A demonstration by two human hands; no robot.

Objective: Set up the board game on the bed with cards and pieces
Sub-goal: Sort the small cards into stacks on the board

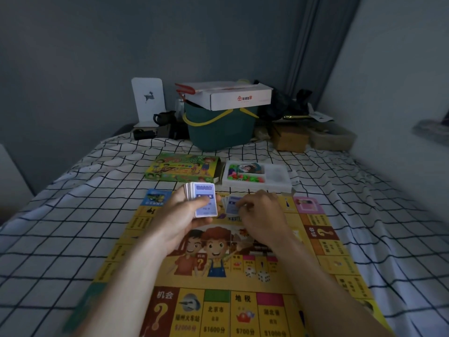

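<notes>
A yellow game board (218, 276) lies flat on the checked bed sheet (73, 215). My left hand (181, 218) grips a thick deck of blue-backed cards (202, 201) above the board's far half. Just to its right, my right hand (261, 216) pinches one card at a small fanned pile of cards (232, 203) lying on the board. Beyond the board sit the green and yellow game box (182, 167) and a white tray of coloured pieces (257, 176).
A green basket (221, 127) with a white carton (230, 96) on top stands at the bed's far end, beside a white bookend (148, 99), dark clutter and cardboard boxes (289, 138). Walls close in on both sides.
</notes>
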